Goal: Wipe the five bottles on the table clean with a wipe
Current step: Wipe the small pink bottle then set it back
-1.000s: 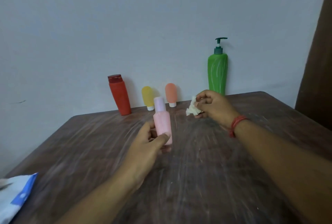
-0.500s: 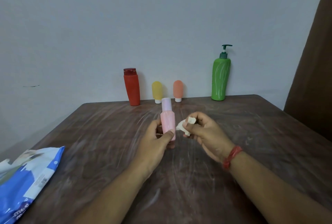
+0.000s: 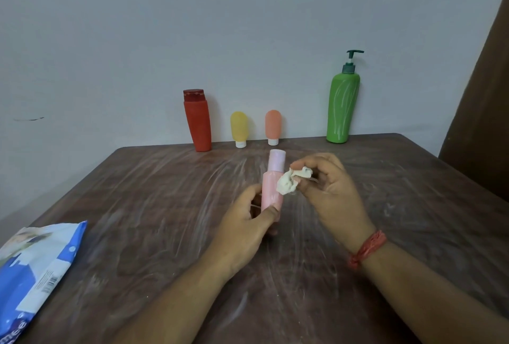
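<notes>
Tabletop [image 3: 154,206]: pink bottle [image 3: 271,192] between fingers [image 3: 271,212].

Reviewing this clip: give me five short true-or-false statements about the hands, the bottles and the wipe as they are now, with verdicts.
1. The left hand grips the pink bottle. True.
2. The right hand is empty. False: it pinches a crumpled wipe against the pink bottle.
3. Four bottles stand at the table's far edge by the wall. True: the red bottle, yellow bottle, orange bottle and green pump bottle.
4. The green pump bottle lies on its side. False: it stands upright.
5. A blue and white packet lies at the table's right edge. False: it lies at the left.
</notes>
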Available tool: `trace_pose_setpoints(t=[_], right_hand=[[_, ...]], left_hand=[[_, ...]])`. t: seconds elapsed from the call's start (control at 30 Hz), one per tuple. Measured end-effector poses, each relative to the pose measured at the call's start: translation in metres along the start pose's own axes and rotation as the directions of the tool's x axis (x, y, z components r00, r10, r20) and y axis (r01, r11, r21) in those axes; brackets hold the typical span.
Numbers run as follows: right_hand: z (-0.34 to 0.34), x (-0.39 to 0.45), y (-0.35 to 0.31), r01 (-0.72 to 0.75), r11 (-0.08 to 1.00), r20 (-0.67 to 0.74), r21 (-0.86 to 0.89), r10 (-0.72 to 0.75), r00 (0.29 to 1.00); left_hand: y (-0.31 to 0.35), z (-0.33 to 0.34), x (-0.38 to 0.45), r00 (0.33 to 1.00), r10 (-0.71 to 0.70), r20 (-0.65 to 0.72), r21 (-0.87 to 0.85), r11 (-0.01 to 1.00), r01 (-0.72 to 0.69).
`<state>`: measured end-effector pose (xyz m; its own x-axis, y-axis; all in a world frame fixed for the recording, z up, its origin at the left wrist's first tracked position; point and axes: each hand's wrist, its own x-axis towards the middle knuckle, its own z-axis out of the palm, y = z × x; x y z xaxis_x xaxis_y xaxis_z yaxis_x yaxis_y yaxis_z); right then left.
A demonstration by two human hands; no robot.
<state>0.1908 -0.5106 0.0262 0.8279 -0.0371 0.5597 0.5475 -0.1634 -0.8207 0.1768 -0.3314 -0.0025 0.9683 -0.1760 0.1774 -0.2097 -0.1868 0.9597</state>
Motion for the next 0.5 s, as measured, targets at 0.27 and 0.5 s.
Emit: trace_pose_setpoints(t=[0.27,0.5], right_hand=[[0.005,-0.012,-0.005,0.211,0.847,0.1,-0.487,-0.186,0.978],[0.01,-0.01,-0.014,0.237,0.793,0.006,-0.561,-0.282,0.959]], left_hand=[[0.003,0.004,0.0,0.999,0.046,0.008,-0.024,0.999,-0.046],[0.004,0.006,-0.001,0.999,0.048,0.012,-0.043,0.998,-0.047]])
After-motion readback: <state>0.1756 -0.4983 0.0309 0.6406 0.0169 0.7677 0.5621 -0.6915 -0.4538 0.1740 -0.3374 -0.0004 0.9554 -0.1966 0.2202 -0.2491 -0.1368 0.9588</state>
